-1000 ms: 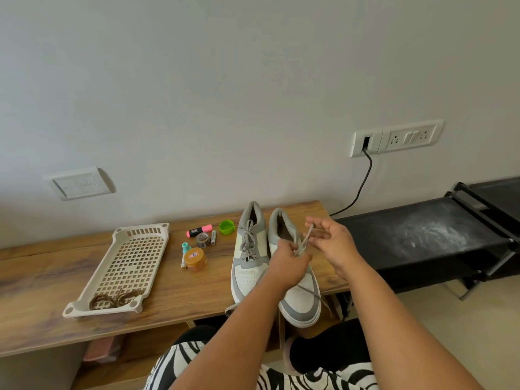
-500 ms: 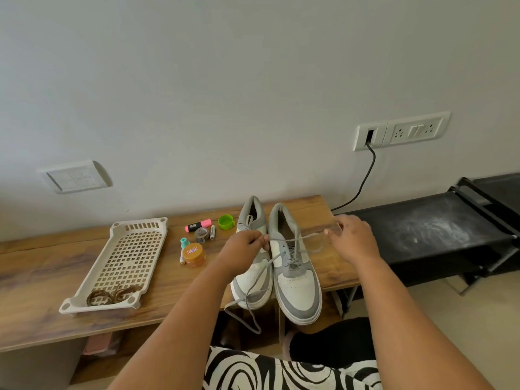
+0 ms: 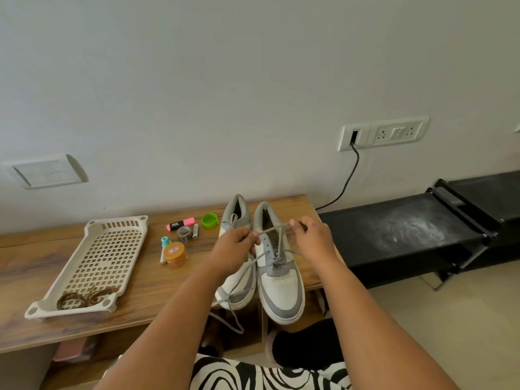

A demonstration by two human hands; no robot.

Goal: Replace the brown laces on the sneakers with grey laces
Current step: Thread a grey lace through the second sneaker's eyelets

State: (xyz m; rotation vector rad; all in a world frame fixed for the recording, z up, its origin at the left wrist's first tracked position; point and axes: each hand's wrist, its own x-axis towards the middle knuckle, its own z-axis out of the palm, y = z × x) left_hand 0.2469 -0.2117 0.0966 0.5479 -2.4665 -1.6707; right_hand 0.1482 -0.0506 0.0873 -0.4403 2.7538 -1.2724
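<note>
Two grey-and-white sneakers stand side by side on the wooden table (image 3: pixel 42 257), toes toward me. The left sneaker (image 3: pixel 236 288) carries a grey lace tied near its tongue. The right sneaker (image 3: pixel 280 288) is laced part way with a grey lace (image 3: pixel 274 228). My left hand (image 3: pixel 235 249) pinches one stretch of that lace and my right hand (image 3: pixel 311 239) pinches the other, holding it taut above the shoe. A loose lace end (image 3: pixel 233 313) hangs over the table's front edge. The brown laces (image 3: pixel 84 296) lie coiled in the beige perforated tray (image 3: pixel 118 223).
Between tray and shoes lie a pink highlighter (image 3: pixel 180 224), a green cap (image 3: pixel 209 220), a tape roll (image 3: pixel 184 233), a battery (image 3: pixel 195 231), a teal-capped tube (image 3: pixel 166 242) and an orange jar (image 3: pixel 175 254). A black rack (image 3: pixel 408 235) stands right. A black cable (image 3: pixel 349 178) hangs from the wall socket.
From working close together over the right sneaker, my hands drew apart and pulled the grey lace sideways, then came closer and raised it into a taut span above the shoe.
</note>
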